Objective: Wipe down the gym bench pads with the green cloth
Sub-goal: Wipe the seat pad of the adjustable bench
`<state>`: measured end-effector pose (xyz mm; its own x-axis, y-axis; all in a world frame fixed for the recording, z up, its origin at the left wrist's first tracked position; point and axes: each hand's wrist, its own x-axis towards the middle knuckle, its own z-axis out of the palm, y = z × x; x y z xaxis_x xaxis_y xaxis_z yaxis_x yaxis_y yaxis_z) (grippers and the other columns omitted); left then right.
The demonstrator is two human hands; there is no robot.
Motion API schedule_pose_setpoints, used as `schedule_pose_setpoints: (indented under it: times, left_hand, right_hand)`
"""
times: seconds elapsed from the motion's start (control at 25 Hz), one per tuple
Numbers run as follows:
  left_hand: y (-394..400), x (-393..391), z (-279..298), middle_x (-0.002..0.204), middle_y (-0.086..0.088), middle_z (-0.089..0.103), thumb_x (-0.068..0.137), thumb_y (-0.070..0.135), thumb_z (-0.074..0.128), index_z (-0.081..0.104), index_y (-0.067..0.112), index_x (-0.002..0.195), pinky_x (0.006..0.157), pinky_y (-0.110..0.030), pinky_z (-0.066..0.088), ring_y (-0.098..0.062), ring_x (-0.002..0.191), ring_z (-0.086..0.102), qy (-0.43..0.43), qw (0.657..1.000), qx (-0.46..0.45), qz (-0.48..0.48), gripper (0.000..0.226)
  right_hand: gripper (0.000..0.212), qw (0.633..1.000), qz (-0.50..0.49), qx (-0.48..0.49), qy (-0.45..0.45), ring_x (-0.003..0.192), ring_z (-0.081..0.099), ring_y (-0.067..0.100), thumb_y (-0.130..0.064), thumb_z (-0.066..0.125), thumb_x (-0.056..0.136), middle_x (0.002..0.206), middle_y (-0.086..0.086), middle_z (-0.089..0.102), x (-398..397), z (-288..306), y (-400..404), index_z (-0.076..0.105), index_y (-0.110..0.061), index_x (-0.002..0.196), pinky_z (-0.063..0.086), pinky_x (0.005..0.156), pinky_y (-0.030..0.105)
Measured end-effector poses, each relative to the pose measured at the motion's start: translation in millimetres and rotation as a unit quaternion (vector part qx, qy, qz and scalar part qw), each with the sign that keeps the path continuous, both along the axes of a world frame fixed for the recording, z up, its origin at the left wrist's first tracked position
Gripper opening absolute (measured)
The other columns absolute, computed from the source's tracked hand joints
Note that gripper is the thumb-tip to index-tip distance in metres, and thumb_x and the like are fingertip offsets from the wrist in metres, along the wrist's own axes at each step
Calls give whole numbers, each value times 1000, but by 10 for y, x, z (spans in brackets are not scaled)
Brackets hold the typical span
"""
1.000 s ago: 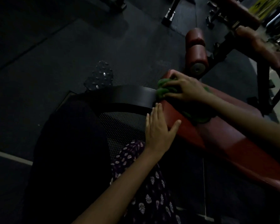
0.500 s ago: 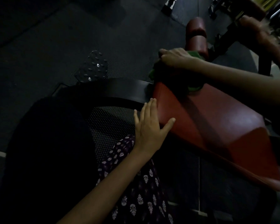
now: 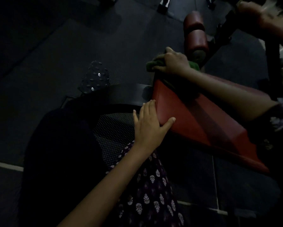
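A red bench pad (image 3: 194, 118) slopes from the centre down to the lower right. My right hand (image 3: 174, 63) grips the bunched green cloth (image 3: 151, 65) at the pad's far upper end, fingers curled over it. Part of the cloth (image 3: 194, 65) also shows behind my wrist. My left hand (image 3: 148, 126) lies flat against the pad's near left edge, fingers straight and thumb spread onto the red surface.
Two red roller pads (image 3: 197, 39) on a black frame stand just beyond the cloth. Another red pad (image 3: 268, 22) sits at the top right. A black curved metal bar (image 3: 126, 94) runs left of the pad. Dark rubber flooring lies all around.
My right hand with the cloth has slid up the pad from its middle to the far top end. My left hand stays flat on the pad's near edge.
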<state>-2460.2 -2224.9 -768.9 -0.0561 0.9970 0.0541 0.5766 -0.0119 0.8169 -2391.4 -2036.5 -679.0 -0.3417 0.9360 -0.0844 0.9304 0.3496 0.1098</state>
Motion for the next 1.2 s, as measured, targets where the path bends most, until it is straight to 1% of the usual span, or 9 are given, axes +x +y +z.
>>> schedule_pose_setpoints:
  times: [0.08, 0.2, 0.48, 0.56, 0.72, 0.84, 0.96, 1.04, 1.2]
  left_hand:
    - [80, -99, 93, 150, -3, 31, 85, 58, 52, 26, 10, 144, 116, -44, 5, -18, 139, 26, 21, 999, -33, -38, 80]
    - [341, -252, 224, 148, -6, 30, 94, 41, 49, 26, 8, 142, 116, -45, 10, -22, 137, 29, 46, 996, -32, -65, 63]
    - [1388, -77, 452, 157, -12, 9, 94, 25, 40, 12, 4, 149, 118, -45, 6, -24, 145, 10, 83, 988, -93, -89, 65]
    - [1521, 10, 405, 157, -13, 11, 94, 22, 39, 14, 4, 148, 117, -46, 6, -26, 144, 12, 51, 988, -121, -80, 62]
    - [1601, 222, 412, 153, -12, 22, 94, 11, 34, 23, 5, 146, 116, -47, 12, -27, 140, 23, -85, 988, -132, 2, 54]
    - [1599, 305, 418, 159, -6, 8, 98, 17, 32, 11, 10, 150, 119, -38, 1, -18, 146, 7, -60, 989, -134, 15, 57]
    - [1528, 345, 331, 159, -3, -1, 101, 36, 30, 2, 11, 151, 118, -38, 1, -18, 146, -1, 79, 992, -99, -4, 63]
    - [1541, 379, 325, 159, -2, -2, 100, 40, 29, 1, 12, 151, 118, -41, 4, -20, 146, -1, 119, 988, -104, -1, 65]
    - [1599, 385, 349, 159, 0, 0, 98, 42, 33, 3, 14, 151, 115, -45, 13, -22, 146, 6, 128, 982, -136, 2, 66]
  right_hand:
    - [47, 998, -1, 42, 46, 102, 56, 36, -49, 54, 89, 117, 16, 47, 180, -51, -290, 54, -25, 129, 43, 80, 39]
    - [42, 995, -14, 63, 81, 100, 56, 35, -45, 55, 89, 115, 16, 49, 483, -200, -644, 59, -22, 125, 43, 78, 38]
    - [42, 970, -164, 90, 157, 107, 55, 35, -51, 49, 90, 120, 12, 51, 405, -264, 186, 60, -25, 120, 42, 84, 37]
    - [42, 968, -174, 66, 170, 107, 55, 33, -51, 49, 90, 119, 12, 51, 452, -259, 258, 59, -25, 121, 42, 85, 38]
    - [43, 972, -141, 35, 186, 106, 55, 32, -51, 50, 90, 120, 11, 50, 502, -236, 313, 57, -27, 125, 42, 83, 36]
    - [44, 981, -120, 28, 147, 107, 53, 32, -49, 50, 91, 122, 12, 48, 689, -182, 316, 54, -27, 129, 42, 83, 36]
    - [44, 969, -208, 1, 136, 108, 51, 34, -46, 50, 92, 121, 15, 46, 1154, -102, 257, 53, -24, 130, 42, 81, 38]
    - [44, 956, -253, -9, 150, 106, 50, 34, -46, 51, 92, 120, 16, 46, 1303, -92, 211, 54, -22, 129, 42, 80, 39]
    - [45, 952, -259, -4, 161, 102, 52, 30, -46, 51, 91, 121, 14, 47, 1257, -156, 219, 56, -18, 127, 40, 75, 34]
